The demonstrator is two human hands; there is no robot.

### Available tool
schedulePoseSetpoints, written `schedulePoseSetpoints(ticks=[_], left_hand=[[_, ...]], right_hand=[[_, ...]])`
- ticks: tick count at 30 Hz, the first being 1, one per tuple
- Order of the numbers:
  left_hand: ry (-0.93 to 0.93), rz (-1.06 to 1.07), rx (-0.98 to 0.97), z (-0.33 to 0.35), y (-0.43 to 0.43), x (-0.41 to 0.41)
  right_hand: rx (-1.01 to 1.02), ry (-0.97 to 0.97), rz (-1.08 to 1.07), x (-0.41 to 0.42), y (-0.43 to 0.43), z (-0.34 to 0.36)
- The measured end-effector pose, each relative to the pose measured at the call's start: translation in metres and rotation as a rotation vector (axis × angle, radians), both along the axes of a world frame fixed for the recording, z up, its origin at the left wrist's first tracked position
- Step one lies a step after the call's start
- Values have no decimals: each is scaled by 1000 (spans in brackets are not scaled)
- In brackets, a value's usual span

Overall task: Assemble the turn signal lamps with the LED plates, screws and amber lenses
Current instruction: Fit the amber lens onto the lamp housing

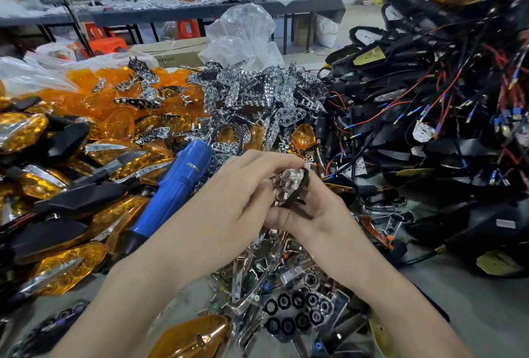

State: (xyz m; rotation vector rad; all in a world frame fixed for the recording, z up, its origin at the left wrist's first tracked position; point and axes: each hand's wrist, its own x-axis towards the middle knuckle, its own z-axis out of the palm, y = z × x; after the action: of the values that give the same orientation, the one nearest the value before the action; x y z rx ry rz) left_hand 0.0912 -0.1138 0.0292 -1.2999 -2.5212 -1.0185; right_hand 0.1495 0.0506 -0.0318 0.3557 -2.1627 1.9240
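Observation:
Both hands meet at the centre of the view over a small lamp part (290,183), a black housing with a chrome reflector plate set in it. My right hand (317,211) cups the housing from below, fingers curled around it. My left hand (243,186) comes over from the left, fingertips pinching the plate's top edge. A heap of chrome LED plates (257,94) lies behind the hands. Loose amber lenses (120,97) are piled at the back left. Small screws (217,294) are scattered on the table near my wrists.
A blue electric screwdriver (174,186) lies slanted just left of my left hand. Finished amber lamps (65,269) cover the left side. Black housings with red and black wires (429,117) are stacked high on the right. Chrome scraps (297,314) lie under my forearms.

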Motion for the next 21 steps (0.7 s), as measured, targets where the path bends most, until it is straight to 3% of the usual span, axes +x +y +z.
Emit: schedulePoseSetpoints(ticks=[9, 21], left_hand=[[-61, -40, -9, -1, 1, -2], [77, -60, 40, -8, 0, -7]], right_hand=[[-56, -95, 11, -3, 0, 5], [-80, -127, 56, -4, 0, 5]])
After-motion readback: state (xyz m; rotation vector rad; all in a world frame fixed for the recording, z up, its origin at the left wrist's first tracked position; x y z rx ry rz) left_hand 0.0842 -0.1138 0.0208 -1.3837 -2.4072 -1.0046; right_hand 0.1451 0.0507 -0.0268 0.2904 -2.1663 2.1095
